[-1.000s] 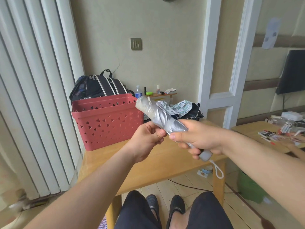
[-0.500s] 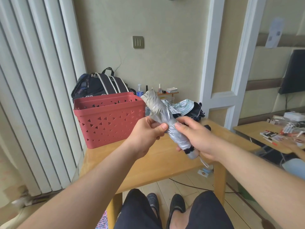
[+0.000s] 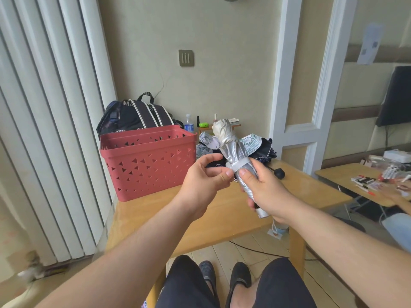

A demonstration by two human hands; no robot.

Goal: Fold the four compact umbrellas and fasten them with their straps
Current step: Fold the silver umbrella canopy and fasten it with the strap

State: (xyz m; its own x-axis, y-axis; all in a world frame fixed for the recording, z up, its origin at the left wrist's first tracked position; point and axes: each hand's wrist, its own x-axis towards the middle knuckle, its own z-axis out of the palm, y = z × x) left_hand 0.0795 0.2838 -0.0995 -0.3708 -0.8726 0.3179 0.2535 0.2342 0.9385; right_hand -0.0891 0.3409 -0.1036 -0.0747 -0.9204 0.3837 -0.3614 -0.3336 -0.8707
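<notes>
Our right hand [image 3: 264, 192] has its grip wrapped round the silver umbrella [image 3: 238, 156], held above the tabletop [image 3: 222, 216]; our left hand [image 3: 205, 176] pinches the strap [image 3: 238, 164]; we should pull it snug before fastening.

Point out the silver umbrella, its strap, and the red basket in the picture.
silver umbrella [image 3: 236, 152], head view, on the rolled canopy above the strap.
strap [image 3: 240, 164], head view, on the pale band around the canopy.
red basket [image 3: 151, 167], head view, on its perforated front wall.
</notes>
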